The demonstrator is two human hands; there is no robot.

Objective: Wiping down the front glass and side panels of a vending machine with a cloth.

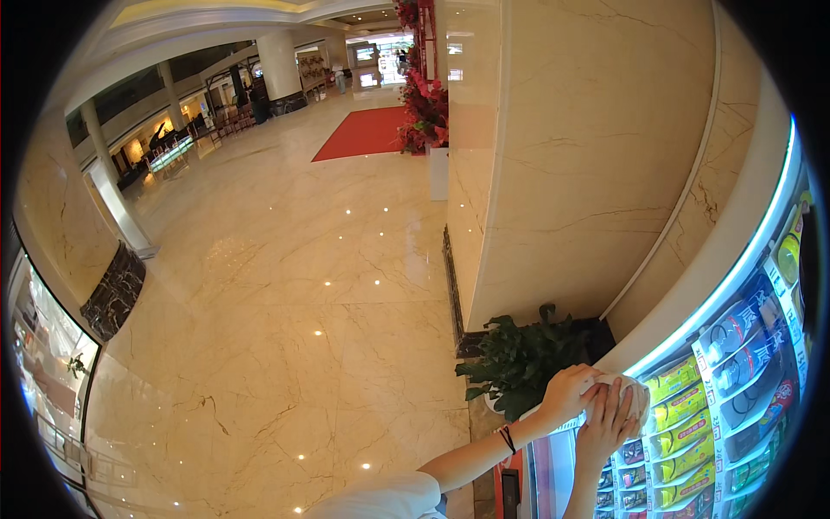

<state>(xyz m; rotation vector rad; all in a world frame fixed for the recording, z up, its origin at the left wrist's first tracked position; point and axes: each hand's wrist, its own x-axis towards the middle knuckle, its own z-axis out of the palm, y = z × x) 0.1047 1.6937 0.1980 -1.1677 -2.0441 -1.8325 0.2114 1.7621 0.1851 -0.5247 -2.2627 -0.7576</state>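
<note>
A pale cloth (639,397) lies against the lit glass front of a vending machine (681,337), near its left edge. My left hand (572,388), with dark bands on its wrist, grips the cloth's left side; some of its fingers are hidden. Slightly lower, my right hand (609,414) presses on the cloth with bent, slightly spread fingers, overlapping the left hand's fingertips. Behind the glass are rows of yellow packages (681,405), clear bottles with blue labels (742,370) and other packaged drinks or snacks.
A leafy green potted plant (528,357) stands beside the machine, by a marble-clad wall (583,162). Polished marble floor (279,324) stretches left towards a red carpet (366,133) and red flowers (425,110). A person (339,79) is far off in the lobby.
</note>
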